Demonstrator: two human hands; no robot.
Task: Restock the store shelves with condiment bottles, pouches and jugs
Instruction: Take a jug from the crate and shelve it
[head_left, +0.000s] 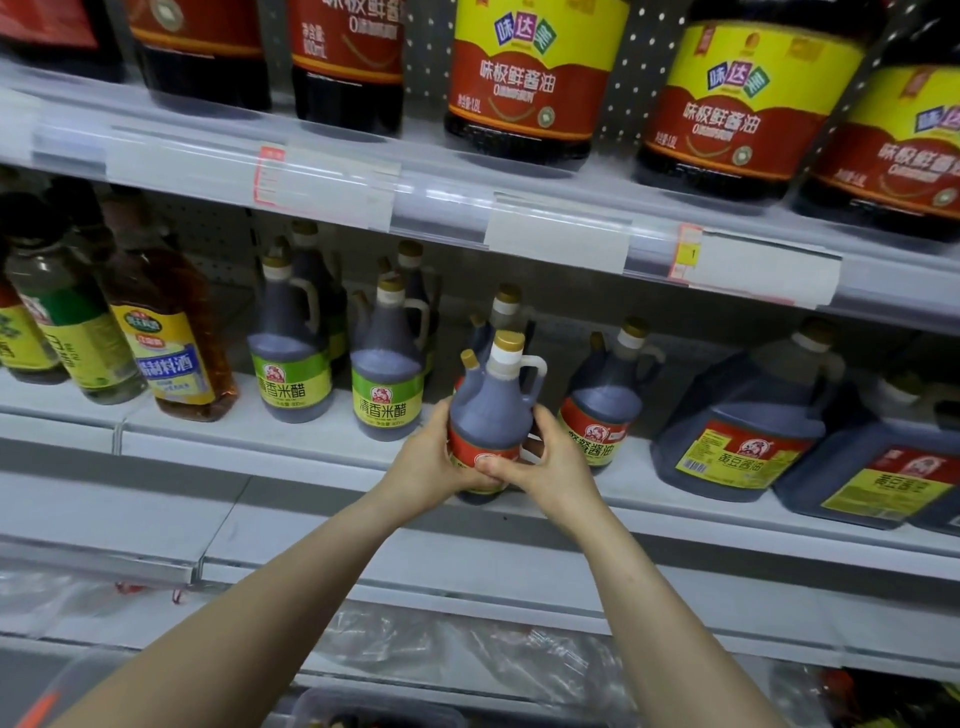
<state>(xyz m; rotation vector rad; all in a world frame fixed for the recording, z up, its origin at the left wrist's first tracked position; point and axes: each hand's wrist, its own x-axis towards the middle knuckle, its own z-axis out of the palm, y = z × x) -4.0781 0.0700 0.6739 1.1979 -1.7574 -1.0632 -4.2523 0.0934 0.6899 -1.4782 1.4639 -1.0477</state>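
A dark soy sauce bottle (491, 410) with a red label, gold cap and white handle stands at the front edge of the middle shelf (311, 441). My left hand (431, 457) grips its left side and base. My right hand (545, 462) grips its right side, thumb across the label. A matching red-label bottle (602, 400) stands just to its right, and another (506, 306) stands behind it.
Two green-label vinegar bottles (387, 384) stand to the left, with cooking wine bottles (166, 338) further left. Large soy sauce jugs (743, 421) sit at the right. The upper shelf holds big yellow-and-red jugs (524, 78). Plastic pouches (467, 654) lie on the lower shelf.
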